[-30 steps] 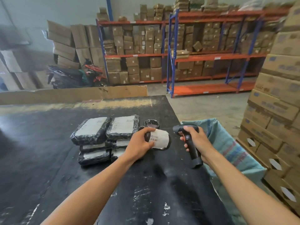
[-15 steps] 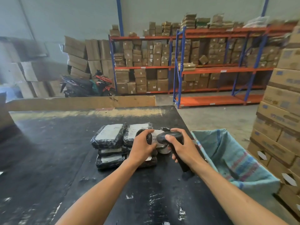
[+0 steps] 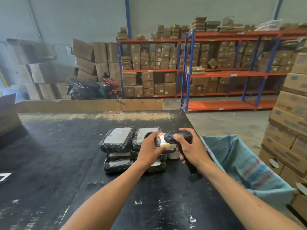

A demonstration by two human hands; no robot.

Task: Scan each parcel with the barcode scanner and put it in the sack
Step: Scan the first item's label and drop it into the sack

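Over the table, left hand grips parcel; right hand grips scanner.

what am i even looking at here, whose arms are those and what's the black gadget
There is no machine here. The picture comes from a camera worn on a person's head, looking forward and down, so the two bare arms are that person's own.

The left hand holds a small round parcel with a white label. The right hand grips a black barcode scanner, its head right against that label, which glows where the light hits it.

On the black table sit stacks of black-wrapped parcels with white labels. The open blue-green sack hangs at the table's right edge. Behind are shelves of cardboard boxes and a parked motorbike.
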